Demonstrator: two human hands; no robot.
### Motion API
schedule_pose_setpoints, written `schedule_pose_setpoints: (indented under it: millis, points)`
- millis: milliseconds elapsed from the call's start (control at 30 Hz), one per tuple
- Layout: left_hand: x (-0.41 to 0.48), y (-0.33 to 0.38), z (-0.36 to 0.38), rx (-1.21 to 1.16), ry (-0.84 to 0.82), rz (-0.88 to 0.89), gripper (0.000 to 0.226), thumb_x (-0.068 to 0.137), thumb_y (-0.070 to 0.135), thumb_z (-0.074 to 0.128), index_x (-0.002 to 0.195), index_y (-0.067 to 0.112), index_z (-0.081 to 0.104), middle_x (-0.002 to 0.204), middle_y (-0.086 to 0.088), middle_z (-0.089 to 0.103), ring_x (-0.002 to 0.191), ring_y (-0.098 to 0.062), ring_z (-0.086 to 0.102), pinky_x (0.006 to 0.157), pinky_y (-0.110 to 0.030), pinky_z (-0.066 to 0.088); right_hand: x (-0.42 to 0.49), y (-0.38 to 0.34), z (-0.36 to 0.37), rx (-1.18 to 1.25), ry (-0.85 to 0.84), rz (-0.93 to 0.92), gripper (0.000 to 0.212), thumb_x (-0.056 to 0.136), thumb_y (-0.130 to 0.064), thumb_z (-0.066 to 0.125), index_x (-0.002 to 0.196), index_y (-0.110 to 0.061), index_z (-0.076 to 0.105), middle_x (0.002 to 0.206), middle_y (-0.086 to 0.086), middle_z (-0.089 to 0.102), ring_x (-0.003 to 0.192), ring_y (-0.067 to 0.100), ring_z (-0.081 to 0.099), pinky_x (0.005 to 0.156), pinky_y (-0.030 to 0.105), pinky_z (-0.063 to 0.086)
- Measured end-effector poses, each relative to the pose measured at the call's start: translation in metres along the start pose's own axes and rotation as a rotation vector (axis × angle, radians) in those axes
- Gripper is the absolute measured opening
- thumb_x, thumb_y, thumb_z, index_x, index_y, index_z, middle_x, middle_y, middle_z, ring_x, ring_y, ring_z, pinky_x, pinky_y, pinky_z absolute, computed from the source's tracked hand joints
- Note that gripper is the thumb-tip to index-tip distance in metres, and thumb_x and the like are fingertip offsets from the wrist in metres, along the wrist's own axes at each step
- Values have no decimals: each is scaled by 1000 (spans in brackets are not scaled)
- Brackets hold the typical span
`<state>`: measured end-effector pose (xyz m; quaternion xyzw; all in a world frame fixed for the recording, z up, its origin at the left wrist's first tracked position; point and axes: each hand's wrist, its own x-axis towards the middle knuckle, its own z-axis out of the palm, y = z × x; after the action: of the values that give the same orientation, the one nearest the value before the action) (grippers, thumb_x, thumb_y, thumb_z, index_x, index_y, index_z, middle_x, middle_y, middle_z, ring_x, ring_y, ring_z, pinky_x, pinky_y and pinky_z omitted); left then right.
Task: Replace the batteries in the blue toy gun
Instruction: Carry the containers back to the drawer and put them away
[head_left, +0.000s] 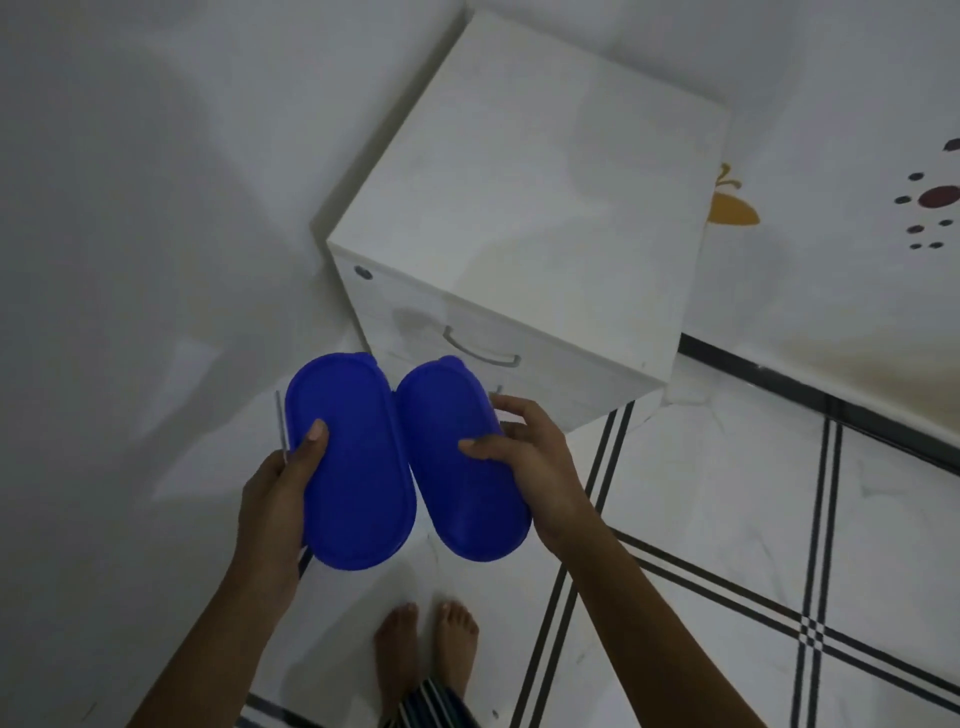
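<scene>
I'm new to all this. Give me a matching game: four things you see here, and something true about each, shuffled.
1 blue lid
2 blue box
3 white cabinet
4 feet

A gripped by right hand
B below the hands, on the tiles
C has a curved drawer handle
D gripped by left hand

Pairs: 1-D, 2-A, 3-C, 4-B

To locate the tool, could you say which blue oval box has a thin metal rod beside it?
The box in the left hand; the rod lies along its outer edge.
</scene>
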<state>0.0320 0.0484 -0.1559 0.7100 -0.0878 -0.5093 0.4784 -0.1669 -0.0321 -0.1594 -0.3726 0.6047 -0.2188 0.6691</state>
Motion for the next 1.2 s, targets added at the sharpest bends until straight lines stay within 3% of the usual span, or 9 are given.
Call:
schedule_pose_setpoints:
  millis: [133, 200, 267, 433, 600, 767, 933, 1067, 1200]
  points:
    - [12, 12, -5, -8, 48, 53, 40, 76, 56, 61, 99, 24, 65, 104, -1, 70, 94, -22, 65, 68, -34, 50, 28, -14, -4, -391, -27, -121, 97, 72, -25, 83, 148, -35, 23, 135, 7, 54, 113, 26, 59, 85, 43, 56]
    - [18, 20, -5, -24, 45, 57, 35, 75, 55, 62, 97, 28, 64, 105, 3, 69, 96, -19, 64, 69, -33, 48, 44, -22, -7, -504, -74, -115, 112, 72, -24, 83, 153, -34, 6, 141, 12, 50, 119, 28, 55, 84, 38, 51]
    - [23, 26, -1, -16, 37, 53, 34, 75, 54, 62, 97, 29, 64, 105, 3, 68, 96, -18, 63, 69, -33, 49, 59, -29, -9, -606, -111, -102, 117, 73, -23, 83, 155, -32, 1, 143, 14, 47, 123, 29, 53, 85, 34, 46]
    - [38, 29, 11, 22, 40, 24, 50, 71, 57, 64, 100, 17, 63, 106, -4, 68, 96, -23, 64, 71, -35, 52, 89, -35, -8, -812, -177, -68, 114, 73, -24, 83, 156, -26, 5, 148, 15, 39, 129, 31, 46, 94, 36, 44]
    - [50, 20, 28, 31, 64, -19, 47, 78, 53, 64, 104, 14, 62, 102, -4, 68, 92, -24, 64, 68, -36, 53, 104, -30, -6, -963, -210, -58, 111, 72, -24, 83, 156, -18, 10, 151, 15, 35, 132, 32, 43, 96, 37, 45]
    - [57, 13, 41, 51, 106, -44, 46, 83, 50, 62, 105, 9, 60, 94, -1, 64, 84, -19, 61, 61, -32, 50, 115, -21, -7, -975, -184, -45, 109, 68, -27, 85, 153, -17, 18, 147, 15, 39, 129, 31, 46, 95, 39, 47]
    - [59, 14, 44, 68, 104, -62, 41, 82, 52, 62, 95, 13, 61, 97, -3, 65, 86, -22, 62, 74, -40, 54, 112, -13, -7, -973, -198, -37, 107, 70, -28, 83, 154, -18, 18, 148, 16, 38, 130, 32, 44, 99, 40, 45]
    - [56, 26, 44, 64, 104, -55, 40, 81, 50, 64, 94, 12, 61, 92, -1, 65, 84, -21, 62, 65, -35, 53, 101, -7, -4, -1007, -250, -11, 105, 70, -29, 82, 154, -20, 19, 149, 14, 38, 131, 32, 44, 101, 42, 46]
    - [51, 43, 36, 103, 93, -28, 34, 81, 47, 66, 89, 14, 61, 91, -3, 67, 82, -22, 63, 72, -40, 54, 83, -8, 4, -1019, -304, -2, 98, 73, -34, 79, 153, -16, 24, 149, 13, 41, 129, 29, 47, 98, 36, 46]
